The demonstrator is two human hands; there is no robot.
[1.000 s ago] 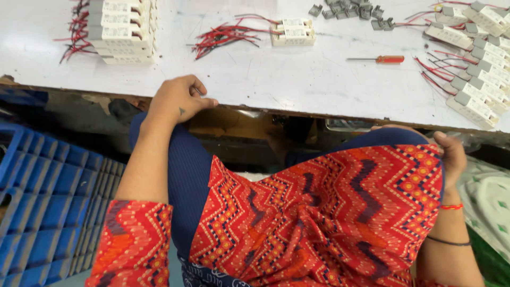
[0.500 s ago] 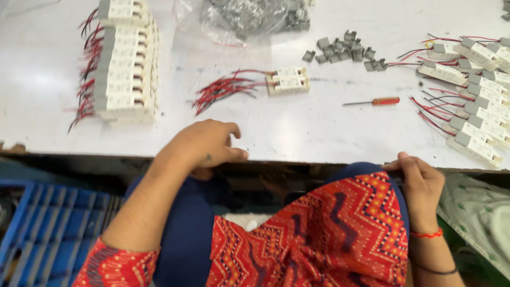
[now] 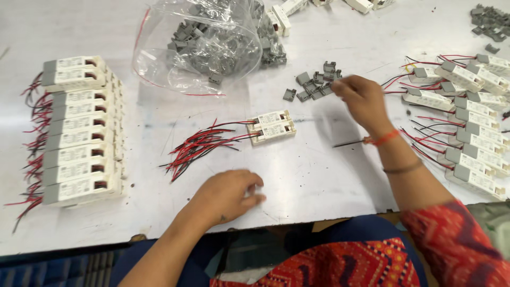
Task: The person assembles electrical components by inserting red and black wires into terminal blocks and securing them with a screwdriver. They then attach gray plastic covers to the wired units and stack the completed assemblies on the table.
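Lowest in the frame, a red patterned garment [image 3: 372, 266] fills the bottom right corner. Just above it, at lower centre, the left hand [image 3: 228, 194] rests knuckles-up on the white table [image 3: 319, 180] near its front edge, fingers curled loosely under; I cannot tell whether anything is inside the curl. Above it, at mid-frame, lie two white driver boxes [image 3: 272, 127], side by side and touching, their red and black wires [image 3: 199, 146] fanning out toward the lower left.

To the right, the forearm with an orange thread band [image 3: 386, 137] and a dark bangle [image 3: 404, 168] crosses a screwdriver [image 3: 350, 142], of which only the dark shaft shows clearly. The right hand [image 3: 361, 98] reaches to the upper centre-right of the frame, fingertips pinched together at the edge of a small heap of loose grey plastic clips [image 3: 316, 85]; whether one clip is gripped cannot be told.

Along the left side stands a neat stack of white boxes with grey ends [image 3: 79, 133], wires trailing off its left side. On the right edge, more wired boxes [image 3: 467, 111] lie in an untidy row.

Farther up, at top centre, a clear plastic bag [image 3: 202, 48] lies open, holding many grey clips. A few more grey pieces [image 3: 489, 24] sit in the upper right corner.
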